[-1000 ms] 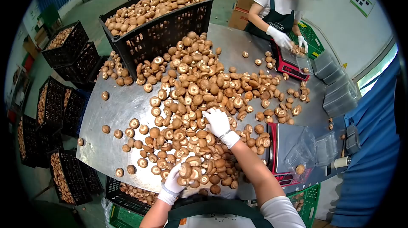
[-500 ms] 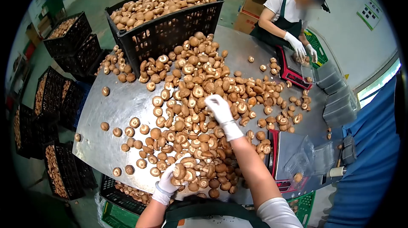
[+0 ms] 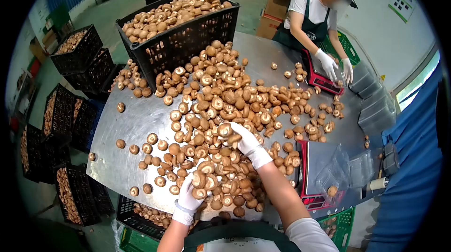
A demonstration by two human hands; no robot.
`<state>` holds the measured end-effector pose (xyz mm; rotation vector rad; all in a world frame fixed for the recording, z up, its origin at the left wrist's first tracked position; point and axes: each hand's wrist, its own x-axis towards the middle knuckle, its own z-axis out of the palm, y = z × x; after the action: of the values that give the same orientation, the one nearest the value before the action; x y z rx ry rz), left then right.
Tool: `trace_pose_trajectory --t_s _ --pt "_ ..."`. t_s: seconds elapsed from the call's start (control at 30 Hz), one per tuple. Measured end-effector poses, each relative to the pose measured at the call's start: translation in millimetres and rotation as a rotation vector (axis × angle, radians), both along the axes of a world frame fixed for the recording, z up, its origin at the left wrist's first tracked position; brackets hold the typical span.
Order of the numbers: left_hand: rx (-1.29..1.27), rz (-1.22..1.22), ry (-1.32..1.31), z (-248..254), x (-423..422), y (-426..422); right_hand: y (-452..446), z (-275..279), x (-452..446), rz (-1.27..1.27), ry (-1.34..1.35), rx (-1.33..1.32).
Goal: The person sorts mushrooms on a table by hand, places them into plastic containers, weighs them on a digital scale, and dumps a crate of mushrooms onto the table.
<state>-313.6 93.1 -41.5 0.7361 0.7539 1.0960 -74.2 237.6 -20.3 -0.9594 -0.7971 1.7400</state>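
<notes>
Brown shiitake mushrooms [image 3: 230, 97] with pale stems lie heaped over the metal table [image 3: 136, 123]. My left hand [image 3: 189, 196], in a white glove, is closed around several mushrooms [image 3: 203, 177] near the table's front edge. Above the heap, my gloved right hand [image 3: 245, 141] grips a mushroom [image 3: 225, 130], with another one against its fingers. To the right of my right forearm stands a red-edged scale [image 3: 304, 172] with a clear plastic box [image 3: 332, 172] on it, and one mushroom [image 3: 332, 191] shows at that box.
A large black crate [image 3: 188, 29] full of mushrooms stands at the table's back. Stacked crates [image 3: 77, 64] line the left. Across the table, a co-worker [image 3: 312, 22] in white gloves works at a second scale [image 3: 324, 80]. Stacked clear boxes [image 3: 376, 111] sit at the right edge.
My right hand has drawn back toward me from the heap and now holds mushrooms. My left hand still holds its mushrooms, slightly shifted. The co-worker's hands have moved apart over their scale.
</notes>
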Motion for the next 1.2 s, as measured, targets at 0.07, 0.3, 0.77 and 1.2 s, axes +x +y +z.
trace_pose_trajectory --t_s 0.07,0.3,0.77,1.2 --pt "0.124 -0.045 -0.006 18.4 7.5 -2.3 -30.9 20.0 3.1 0.065 -0.011 0.164" --pt "-0.373 -0.342 -0.475 25.6 44.3 -7.2 -115.4 13.4 30.2 0.380 -0.215 0.164" --pt "-0.127 -0.663 -0.090 108.8 306.6 -43.7 -310.0 101.6 233.7 -0.862 -0.594 -0.023" --pt "0.969 -0.285 0.547 70.7 368.7 -93.0 -300.1 59.2 325.6 -0.658 -1.591 0.453"
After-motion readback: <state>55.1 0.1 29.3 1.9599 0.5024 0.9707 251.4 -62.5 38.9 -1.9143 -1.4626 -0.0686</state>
